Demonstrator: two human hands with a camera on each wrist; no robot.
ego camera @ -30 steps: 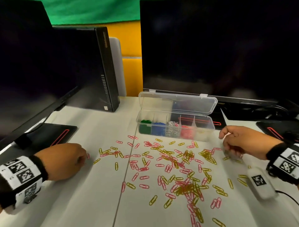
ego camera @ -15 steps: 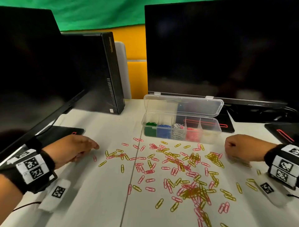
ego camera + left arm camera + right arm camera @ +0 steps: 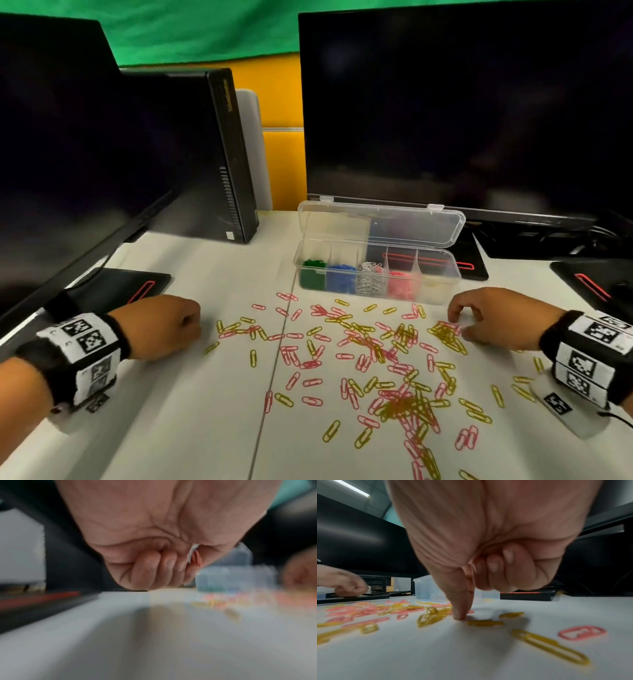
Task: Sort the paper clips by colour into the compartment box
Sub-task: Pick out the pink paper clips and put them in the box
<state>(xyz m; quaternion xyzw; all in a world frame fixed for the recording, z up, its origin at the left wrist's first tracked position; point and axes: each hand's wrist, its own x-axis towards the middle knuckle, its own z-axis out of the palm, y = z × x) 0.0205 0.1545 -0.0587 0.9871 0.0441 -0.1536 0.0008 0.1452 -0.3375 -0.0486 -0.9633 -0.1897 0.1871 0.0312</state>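
Observation:
Loose pink and yellow paper clips point(image 3: 400, 404) lie scattered over the white table. Behind them the clear compartment box point(image 3: 435, 291) stands with its lid point(image 3: 380, 222) open. It holds green point(image 3: 313, 263), blue point(image 3: 342, 275), white point(image 3: 370, 279) and pink clips point(image 3: 400, 286), each colour in its own compartment. My left hand point(image 3: 171, 325) is curled into a fist at the left edge of the scatter, and a pink clip point(image 3: 195, 559) shows between its thumb and fingers. My right hand point(image 3: 479, 317) touches the table beside a yellow cluster point(image 3: 445, 334). Its thumb and forefinger tips point(image 3: 460, 615) are together, with no clip visible between them.
A large dark monitor point(image 3: 462, 102) stands right behind the box. Another monitor point(image 3: 68, 154) and a black computer tower point(image 3: 226, 154) are at the left. Black stand bases point(image 3: 130, 287) point(image 3: 589, 284) lie at both sides. A white tagged block point(image 3: 561, 407) rests by my right wrist.
My left hand's fingers, stretched out half a second ago, have curled into a fist. My right hand has shifted left onto the yellow cluster. The head view has tilted up a little.

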